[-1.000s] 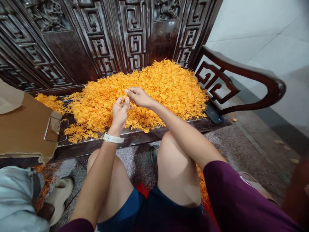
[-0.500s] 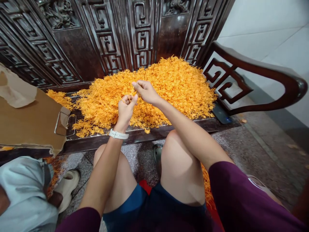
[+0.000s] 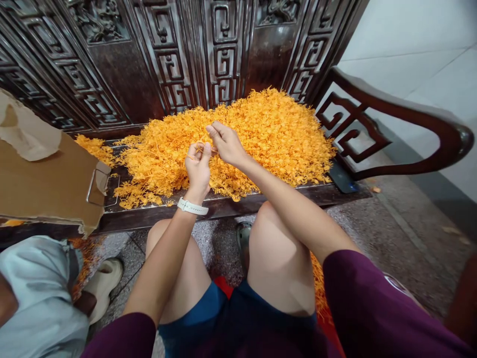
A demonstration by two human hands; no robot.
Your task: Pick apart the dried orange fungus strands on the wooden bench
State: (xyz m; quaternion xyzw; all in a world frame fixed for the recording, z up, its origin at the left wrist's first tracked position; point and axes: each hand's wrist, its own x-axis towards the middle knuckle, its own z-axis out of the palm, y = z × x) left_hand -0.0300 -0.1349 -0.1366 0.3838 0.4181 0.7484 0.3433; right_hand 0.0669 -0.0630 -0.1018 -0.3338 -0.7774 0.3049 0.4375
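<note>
A: What is the biggest thing here?

B: The dark carved wooden bench [image 3: 238, 201]. A wide heap of small orange strands [image 3: 261, 134] covers most of its seat, right up to the carved back.

A: And beside it?

B: A torn brown cardboard box [image 3: 40, 184] sits on the bench's left end. A dark flat phone [image 3: 341, 178] lies at the heap's right edge. Another person's light sleeve [image 3: 33, 293] shows low on the left.

A: What are the person's hands doing?

B: They are close together above the heap. The left hand [image 3: 198, 166], with a white wristband [image 3: 192, 207], pinches a thin orange strand [image 3: 203, 147]. The right hand [image 3: 227, 144] pinches the same strand from the other side.

A: How would the person do this bit well?

B: Probably by holding softly and pulling slowly, over the heap, so loose bits land on it.

A: How does the strand look?

B: Skinny, bright orange and bendy. It likely snaps easily.
</note>
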